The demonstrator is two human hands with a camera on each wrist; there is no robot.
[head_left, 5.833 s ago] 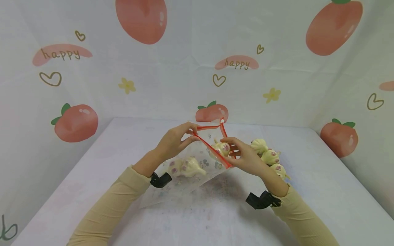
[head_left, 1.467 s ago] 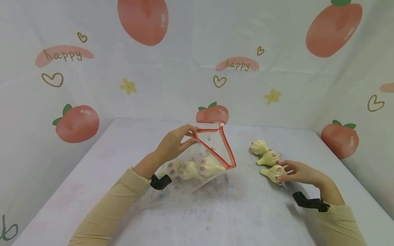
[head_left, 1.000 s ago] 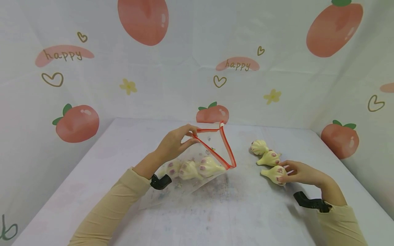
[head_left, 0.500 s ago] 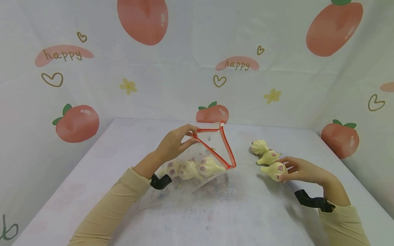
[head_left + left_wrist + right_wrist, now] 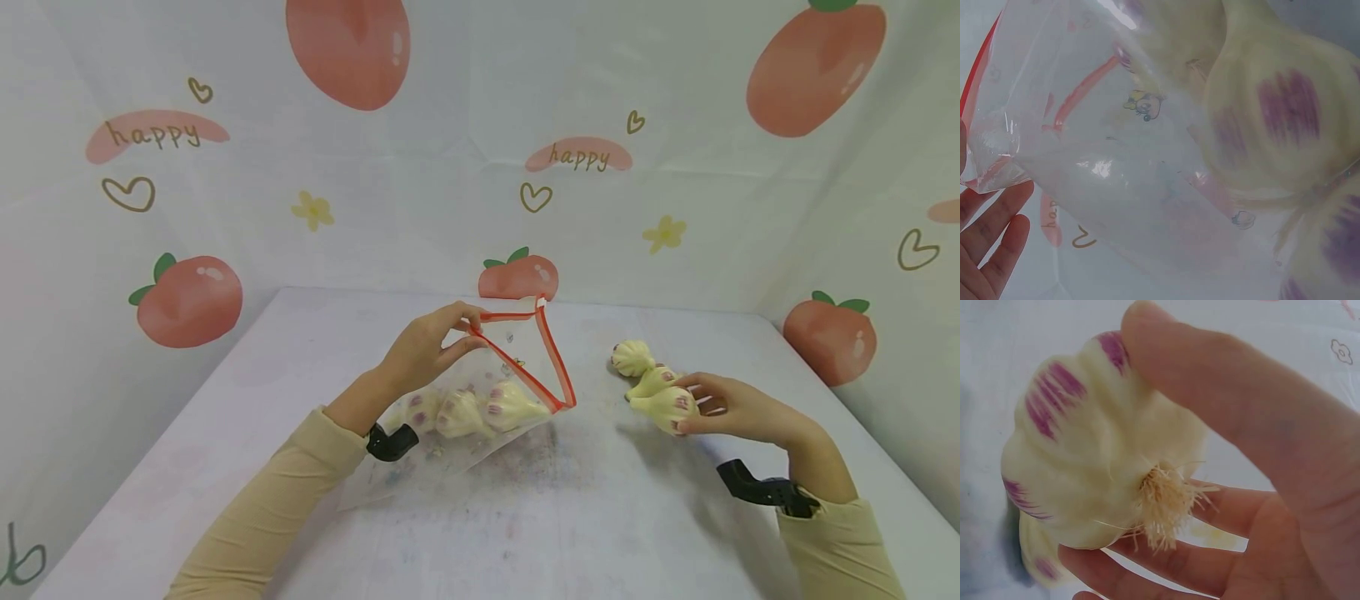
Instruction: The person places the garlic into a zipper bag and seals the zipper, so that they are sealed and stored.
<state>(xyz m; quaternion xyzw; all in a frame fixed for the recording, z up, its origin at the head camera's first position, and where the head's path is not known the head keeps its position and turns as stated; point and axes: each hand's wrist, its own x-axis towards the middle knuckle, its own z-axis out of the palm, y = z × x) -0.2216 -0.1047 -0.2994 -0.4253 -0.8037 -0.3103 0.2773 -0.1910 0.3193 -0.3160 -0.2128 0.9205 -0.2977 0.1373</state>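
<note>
My left hand (image 5: 423, 348) pinches the rim of a clear zip bag (image 5: 450, 458) edged in red, its mouth spread toward the right. Inside lie several garlic bulbs (image 5: 510, 406), cream with purple patches, seen close through the film in the left wrist view. At the right, my right hand (image 5: 738, 410) grips a garlic bulb (image 5: 1104, 444) between thumb and fingers; its root tuft faces the palm. The shadow below shows this bulb raised off the table. Just behind it, two more bulbs sit on the table, the farther garlic bulb (image 5: 632, 358) fully visible, the nearer one partly hidden.
A pale cloth covers the table (image 5: 525, 533). Behind it hangs a white backdrop (image 5: 420, 167) printed with fruit, hearts and flowers. A black wrist mount (image 5: 765, 492) sticks out under the right wrist, another black mount (image 5: 392, 443) under the left, overlapping the bag.
The right hand went from the bag mouth to the bulbs at the right, took hold of the nearest and raised it. A third bulb now lies in the bag. The left hand has stayed put.
</note>
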